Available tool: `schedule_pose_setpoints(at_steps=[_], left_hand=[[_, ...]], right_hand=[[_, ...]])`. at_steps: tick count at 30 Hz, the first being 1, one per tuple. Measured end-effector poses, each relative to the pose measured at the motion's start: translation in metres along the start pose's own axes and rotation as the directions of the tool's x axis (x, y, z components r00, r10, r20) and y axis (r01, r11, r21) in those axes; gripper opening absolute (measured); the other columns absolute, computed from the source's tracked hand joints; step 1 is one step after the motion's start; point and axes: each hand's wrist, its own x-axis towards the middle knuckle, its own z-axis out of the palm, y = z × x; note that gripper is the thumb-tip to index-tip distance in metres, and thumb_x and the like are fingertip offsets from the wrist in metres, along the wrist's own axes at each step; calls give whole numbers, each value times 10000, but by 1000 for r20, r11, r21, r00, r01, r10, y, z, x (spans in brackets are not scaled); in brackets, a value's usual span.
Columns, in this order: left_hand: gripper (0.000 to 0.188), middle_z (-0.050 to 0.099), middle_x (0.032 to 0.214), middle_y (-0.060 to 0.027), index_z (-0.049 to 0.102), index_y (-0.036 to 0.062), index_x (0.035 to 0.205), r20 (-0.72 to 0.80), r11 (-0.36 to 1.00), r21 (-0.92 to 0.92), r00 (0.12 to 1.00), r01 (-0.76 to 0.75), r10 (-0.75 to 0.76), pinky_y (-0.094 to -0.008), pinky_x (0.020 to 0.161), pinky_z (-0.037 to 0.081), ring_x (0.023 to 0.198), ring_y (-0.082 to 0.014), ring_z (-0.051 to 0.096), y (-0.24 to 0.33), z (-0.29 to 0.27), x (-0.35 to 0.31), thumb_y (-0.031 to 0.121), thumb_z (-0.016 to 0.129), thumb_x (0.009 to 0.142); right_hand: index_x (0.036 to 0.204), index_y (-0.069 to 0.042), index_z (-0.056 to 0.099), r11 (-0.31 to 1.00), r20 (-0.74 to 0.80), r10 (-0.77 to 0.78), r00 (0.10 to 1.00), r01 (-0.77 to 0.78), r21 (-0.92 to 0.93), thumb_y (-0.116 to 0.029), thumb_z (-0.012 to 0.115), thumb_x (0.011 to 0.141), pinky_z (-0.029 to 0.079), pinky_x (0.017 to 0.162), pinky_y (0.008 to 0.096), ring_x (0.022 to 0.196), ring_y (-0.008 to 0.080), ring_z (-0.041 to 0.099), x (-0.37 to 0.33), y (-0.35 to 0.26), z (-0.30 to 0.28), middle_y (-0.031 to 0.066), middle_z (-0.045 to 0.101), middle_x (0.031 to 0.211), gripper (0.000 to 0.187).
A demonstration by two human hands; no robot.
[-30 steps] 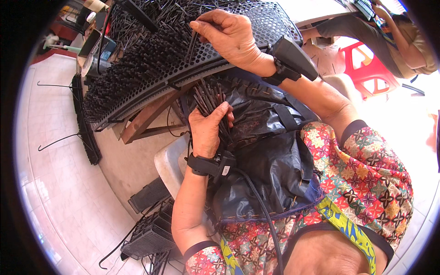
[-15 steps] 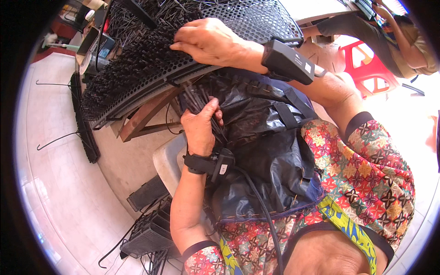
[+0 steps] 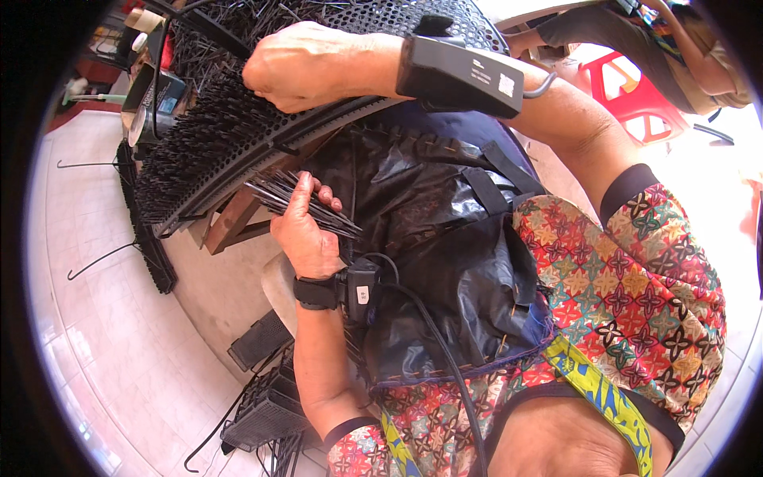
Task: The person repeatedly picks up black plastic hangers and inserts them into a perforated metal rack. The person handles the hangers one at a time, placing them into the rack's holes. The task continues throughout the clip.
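My left hand (image 3: 305, 238) is closed round a bundle of thin dark sticks (image 3: 276, 191), which slants out past the thumb on both sides. My right hand (image 3: 310, 70) hovers over a black perforated tray (image 3: 469, 28), fingers curled inward. Its fingertips face away, so whatever they pinch cannot be made out. Many dark sticks (image 3: 199, 119) stand upright, packed in the holes along the tray's left and near side. Behind them, loose sticks (image 3: 208, 44) lie in a tangled heap on the tray.
A brown wooden stand (image 3: 234, 219) supports the tray. A long black strip with wire hooks (image 3: 143, 222) lies to the left. Black slotted racks (image 3: 270, 405) sit on the floor. Black sheeting (image 3: 445, 294) covers my lap. A red stool (image 3: 628, 91) and another person (image 3: 707, 67) are at the far right.
My right hand has moved left along the tray and turned, so its back now shows. My left hand has shifted left and slightly down; its stick bundle has tilted flatter.
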Motion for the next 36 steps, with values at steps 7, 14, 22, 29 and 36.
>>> schedule_pose_setpoints(at_steps=[7,14,22,29,36], left_hand=[[102,547,749,-52,568,13,883,4,1000,-17,1000,16,-16,-298,532,442,628,-147,517,2,-6,6,81,625,833],[111,547,755,-46,553,23,900,2,994,-108,1000,-5,6,-296,559,432,649,-142,516,9,-19,18,98,614,844],[101,540,799,-64,548,-6,900,9,989,-141,999,-41,42,-305,617,428,705,-168,496,20,-14,11,76,578,850],[152,558,842,-74,545,16,973,78,983,-183,997,1,13,-304,614,445,723,-173,525,16,-21,17,33,551,822],[162,583,876,-93,556,8,969,91,990,-137,996,19,-7,-305,619,461,742,-177,550,5,-14,12,22,544,808]], right_hand=[[697,-18,569,985,-57,-171,984,172,27,-153,599,678,477,569,417,658,347,588,4,2,7,143,569,649,140],[682,-12,501,989,-76,-115,990,122,85,-84,582,631,467,441,394,530,318,597,-83,-21,49,138,546,526,120],[898,82,541,998,225,46,973,-53,27,-99,554,679,494,533,452,644,372,624,-105,-10,129,217,599,648,284],[903,12,613,963,373,263,890,-267,-43,-239,695,721,482,659,377,768,293,614,-99,3,159,141,632,823,321],[887,32,597,937,175,328,928,-344,67,-69,605,752,478,715,342,820,250,596,-111,8,151,157,614,892,169]])
